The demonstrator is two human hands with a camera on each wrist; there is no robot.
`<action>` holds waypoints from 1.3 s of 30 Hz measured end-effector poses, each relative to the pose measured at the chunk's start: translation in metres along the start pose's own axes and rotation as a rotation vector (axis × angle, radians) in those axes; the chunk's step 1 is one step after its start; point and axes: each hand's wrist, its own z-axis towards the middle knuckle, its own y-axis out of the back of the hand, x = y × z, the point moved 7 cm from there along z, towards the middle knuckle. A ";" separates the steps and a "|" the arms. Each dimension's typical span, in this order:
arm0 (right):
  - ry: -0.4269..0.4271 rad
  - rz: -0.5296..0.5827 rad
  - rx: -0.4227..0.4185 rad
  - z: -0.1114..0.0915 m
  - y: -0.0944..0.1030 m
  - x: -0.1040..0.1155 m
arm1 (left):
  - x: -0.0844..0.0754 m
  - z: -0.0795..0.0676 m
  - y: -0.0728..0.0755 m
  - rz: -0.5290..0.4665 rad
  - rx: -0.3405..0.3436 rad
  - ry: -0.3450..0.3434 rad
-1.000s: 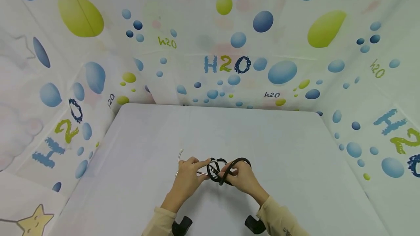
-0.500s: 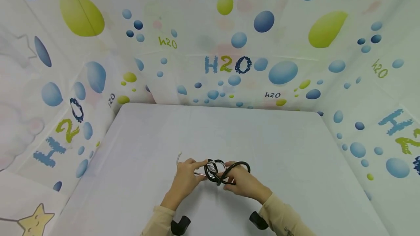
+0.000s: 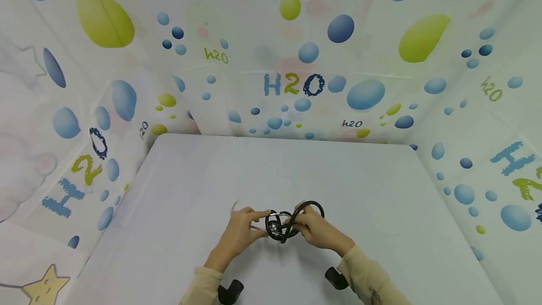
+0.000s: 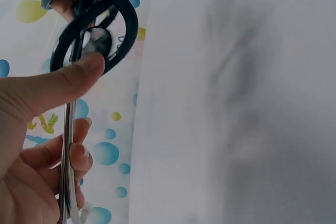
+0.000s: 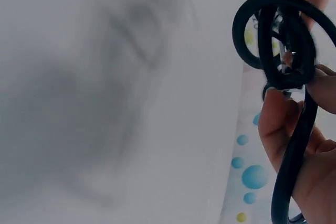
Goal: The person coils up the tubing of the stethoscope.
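A stethoscope [image 3: 275, 235] with looped black tubing and shiny metal ear tubes is held between both hands, a little above the table. My left hand [image 3: 239, 230] grips it at the left, thumb and fingers on the metal tubes and coil edge; an ear tube end sticks out beyond that hand. My right hand [image 3: 318, 230] pinches the black tubing [image 5: 289, 171] at the right, and one loop passes over its back. Amid the loops sits the metal chest piece [image 4: 100, 41], partly covered by tubing. In the left wrist view, the metal ear tubes [image 4: 69, 129] run down across the palm.
A white table [image 3: 271, 168] lies under the hands, with soft shadows on it. Patterned sheets [image 3: 237, 22] with drops and lettering surround it at the back and sides. Black devices [image 3: 231, 292] sit by both wrists.
My right hand has shifted its grip on the tubing and moved slightly right, and the loop over it has changed shape. The chest piece has turned among the coils. My left hand keeps its hold.
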 end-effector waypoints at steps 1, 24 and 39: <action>-0.010 0.038 -0.007 0.001 0.001 -0.003 | 0.000 0.000 0.000 -0.007 0.003 0.002; -0.103 0.011 -0.107 0.004 -0.005 -0.020 | 0.009 -0.004 -0.016 0.251 -0.052 -0.032; -0.050 -0.362 -0.353 0.017 -0.023 -0.055 | 0.052 0.021 -0.056 0.202 -0.124 -0.134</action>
